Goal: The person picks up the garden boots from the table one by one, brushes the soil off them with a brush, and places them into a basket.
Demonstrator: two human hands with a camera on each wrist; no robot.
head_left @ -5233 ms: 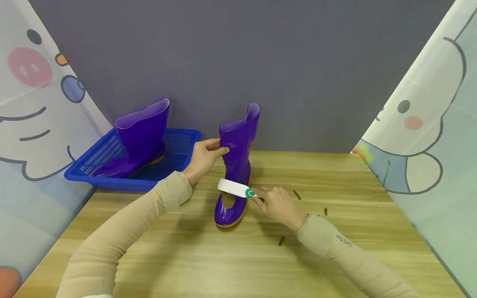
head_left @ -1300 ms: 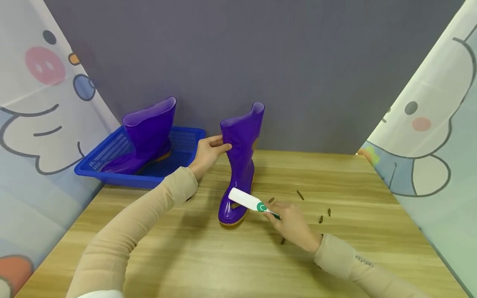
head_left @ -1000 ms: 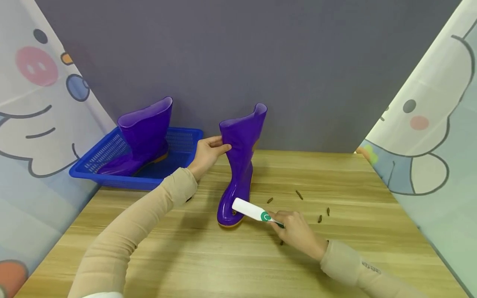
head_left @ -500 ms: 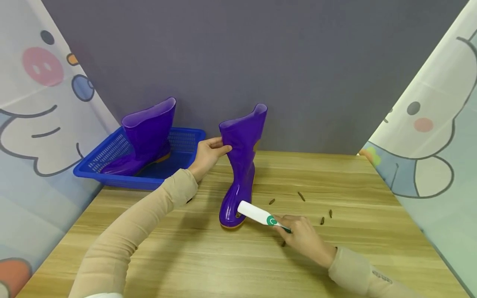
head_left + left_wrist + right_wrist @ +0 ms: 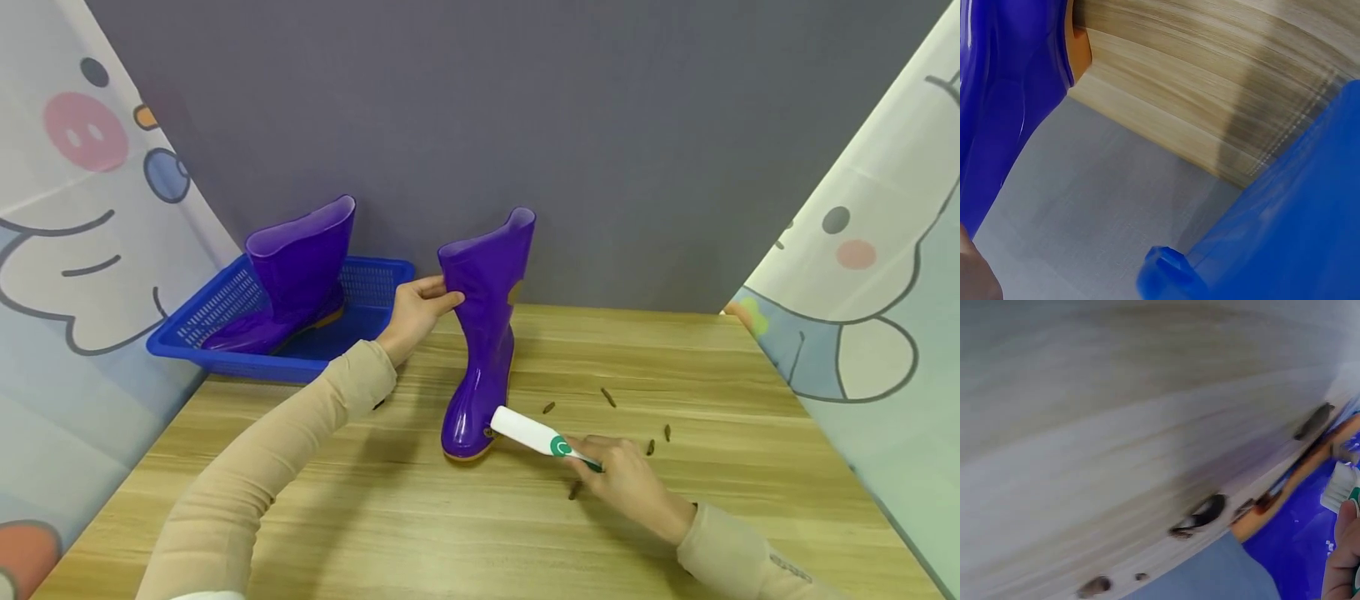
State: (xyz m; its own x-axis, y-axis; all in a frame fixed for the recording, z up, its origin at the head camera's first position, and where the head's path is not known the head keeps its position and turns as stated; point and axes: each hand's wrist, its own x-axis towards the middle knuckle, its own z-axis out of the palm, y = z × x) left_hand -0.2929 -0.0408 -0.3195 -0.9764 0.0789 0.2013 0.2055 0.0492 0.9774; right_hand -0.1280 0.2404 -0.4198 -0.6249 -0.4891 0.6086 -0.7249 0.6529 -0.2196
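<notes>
A purple rain boot with an orange sole stands on the table, toe toward me. My left hand grips its shaft at the left side, thumb in front. In the left wrist view only a bit of that hand shows beside the boot. My right hand holds a white brush with a green handle. The brush's tip is at the right side of the boot's toe, by a small brown clump. White bristles show in the right wrist view.
A blue basket at the left holds a second purple boot. Several brown bits, one of them a sliver, lie on the wooden table right of the standing boot. A grey wall rises behind.
The brush has moved right and down across the toe to its right edge. The large brown patch there has shrunk to a small clump, and more brown bits lie on the table.
</notes>
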